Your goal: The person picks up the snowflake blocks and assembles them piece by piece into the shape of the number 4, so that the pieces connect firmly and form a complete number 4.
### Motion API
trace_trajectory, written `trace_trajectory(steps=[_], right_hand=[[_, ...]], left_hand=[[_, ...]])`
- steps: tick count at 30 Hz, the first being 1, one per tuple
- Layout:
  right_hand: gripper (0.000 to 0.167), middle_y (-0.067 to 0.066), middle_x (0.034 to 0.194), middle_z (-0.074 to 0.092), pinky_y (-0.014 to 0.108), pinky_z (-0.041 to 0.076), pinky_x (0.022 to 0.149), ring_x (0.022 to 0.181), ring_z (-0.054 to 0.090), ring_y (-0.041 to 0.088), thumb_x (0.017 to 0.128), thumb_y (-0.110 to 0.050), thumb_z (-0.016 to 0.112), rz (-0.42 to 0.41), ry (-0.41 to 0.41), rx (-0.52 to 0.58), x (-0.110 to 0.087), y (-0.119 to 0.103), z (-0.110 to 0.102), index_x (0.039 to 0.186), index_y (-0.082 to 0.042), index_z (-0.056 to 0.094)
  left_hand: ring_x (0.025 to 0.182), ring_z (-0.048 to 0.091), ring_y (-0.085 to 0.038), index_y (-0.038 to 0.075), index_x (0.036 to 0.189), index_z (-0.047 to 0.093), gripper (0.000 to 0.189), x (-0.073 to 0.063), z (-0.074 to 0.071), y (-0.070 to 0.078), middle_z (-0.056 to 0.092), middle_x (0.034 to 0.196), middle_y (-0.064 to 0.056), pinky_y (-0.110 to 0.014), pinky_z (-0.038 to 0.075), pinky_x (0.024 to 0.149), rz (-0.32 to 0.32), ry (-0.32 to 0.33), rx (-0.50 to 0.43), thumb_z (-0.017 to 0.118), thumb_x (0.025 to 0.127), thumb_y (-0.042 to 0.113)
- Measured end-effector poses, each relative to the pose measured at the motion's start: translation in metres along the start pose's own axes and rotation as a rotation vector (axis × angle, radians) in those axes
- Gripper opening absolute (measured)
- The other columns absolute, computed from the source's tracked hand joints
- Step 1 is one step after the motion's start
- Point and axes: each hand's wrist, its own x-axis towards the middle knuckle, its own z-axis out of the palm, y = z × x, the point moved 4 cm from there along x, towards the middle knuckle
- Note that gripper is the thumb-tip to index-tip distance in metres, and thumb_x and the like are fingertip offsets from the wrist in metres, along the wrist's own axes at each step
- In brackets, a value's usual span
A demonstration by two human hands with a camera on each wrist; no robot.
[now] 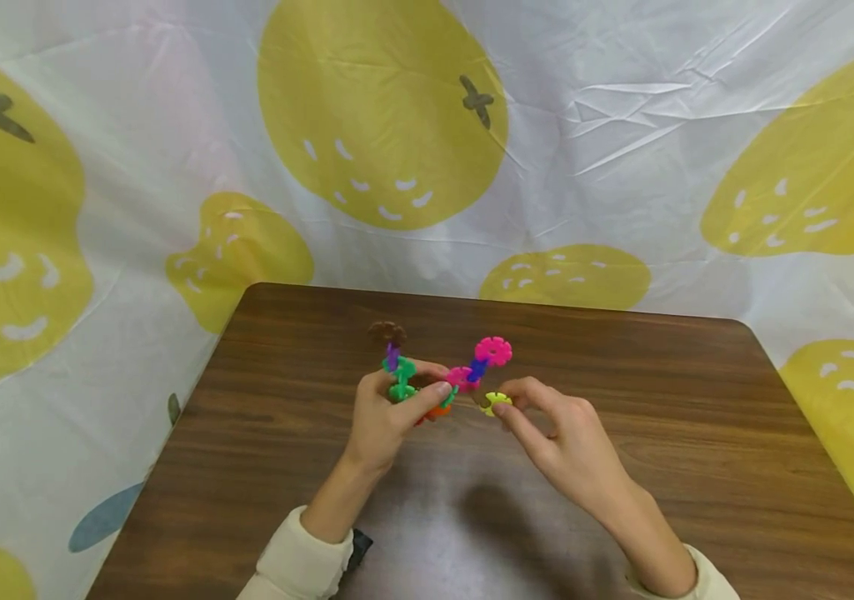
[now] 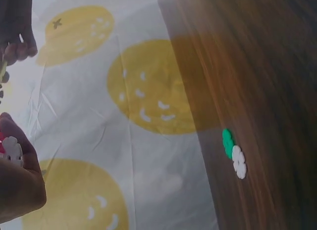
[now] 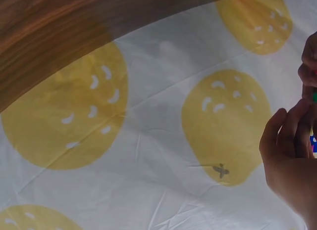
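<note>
My left hand [image 1: 383, 417] grips a chain of notched plastic linking discs in several colours. Its left branch rises through green discs [image 1: 401, 392] and a purple disc [image 1: 392, 357] to a brown disc [image 1: 386, 332]. On the right branch, a pink disc [image 1: 462, 378] joins a blue disc [image 1: 478, 369] and another pink disc [image 1: 493, 351]. Orange shows below the left thumb; the fingers hide part of the chain. Between thumb and fingers, my right hand [image 1: 572, 442] pinches a yellow disc [image 1: 497, 403], close to the chain's right side. Whether the yellow disc touches the chain, I cannot tell.
Both hands are above a dark brown wooden table [image 1: 659, 375]. A white curtain [image 1: 621, 167] printed with yellow fruit hangs behind it. The left wrist view shows a green disc [image 2: 228, 142] and a white disc [image 2: 239, 162] lying on the table. A black object [image 1: 357, 550] sits beside the left sleeve.
</note>
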Motion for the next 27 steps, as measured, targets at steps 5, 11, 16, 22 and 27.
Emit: trace_trajectory(steps=[5, 11, 16, 22, 27], right_hand=[[0.011, -0.012, 0.080, 0.074, 0.023, 0.054, 0.063, 0.079, 0.069, 0.003, 0.098, -0.013, 0.071, 0.040, -0.086, 0.009, -0.004, 0.005, 0.005, 0.103, -0.022, 0.074], [0.013, -0.012, 0.087, 0.078, 0.023, 0.059, 0.066, 0.090, 0.074, 0.008, 0.100, -0.015, 0.068, 0.089, -0.144, 0.046, -0.009, 0.010, 0.012, 0.107, -0.025, 0.074], [0.014, -0.011, 0.089, 0.078, 0.023, 0.060, 0.065, 0.094, 0.075, 0.011, 0.100, -0.012, 0.068, 0.111, -0.132, 0.094, -0.012, 0.014, 0.020, 0.108, -0.023, 0.073], [0.013, -0.011, 0.088, 0.079, 0.030, 0.062, 0.077, 0.093, 0.076, 0.012, 0.099, -0.009, 0.068, 0.112, -0.065, 0.149, -0.017, 0.019, 0.030, 0.105, -0.020, 0.071], [0.010, -0.010, 0.087, 0.080, 0.034, 0.060, 0.087, 0.095, 0.076, 0.013, 0.099, -0.008, 0.067, 0.124, -0.025, 0.186, -0.018, 0.022, 0.035, 0.102, -0.016, 0.071]], left_hand=[[0.062, 0.063, -0.014, 0.003, 0.100, 0.077, 0.012, 0.004, -0.002, 0.003, 0.076, 0.087, -0.008, -0.026, 0.054, 0.055, -0.015, -0.078, 0.118, 0.078, 0.089, 0.008], [0.070, 0.068, -0.008, 0.003, 0.103, 0.077, 0.015, 0.009, -0.002, 0.010, 0.076, 0.095, -0.017, -0.025, 0.059, 0.063, -0.032, -0.174, 0.166, 0.079, 0.088, 0.007], [0.078, 0.072, -0.010, -0.003, 0.107, 0.075, 0.021, 0.015, 0.000, 0.016, 0.076, 0.096, -0.018, -0.028, 0.062, 0.068, -0.050, -0.266, 0.187, 0.079, 0.087, 0.004], [0.087, 0.073, -0.013, 0.000, 0.109, 0.075, 0.024, 0.021, 0.000, 0.026, 0.077, 0.103, -0.017, -0.029, 0.062, 0.078, -0.067, -0.345, 0.249, 0.081, 0.088, 0.007], [0.089, 0.072, -0.016, 0.009, 0.107, 0.075, 0.021, 0.025, 0.000, 0.034, 0.079, 0.099, -0.005, -0.032, 0.061, 0.078, -0.068, -0.376, 0.317, 0.082, 0.088, 0.016]])
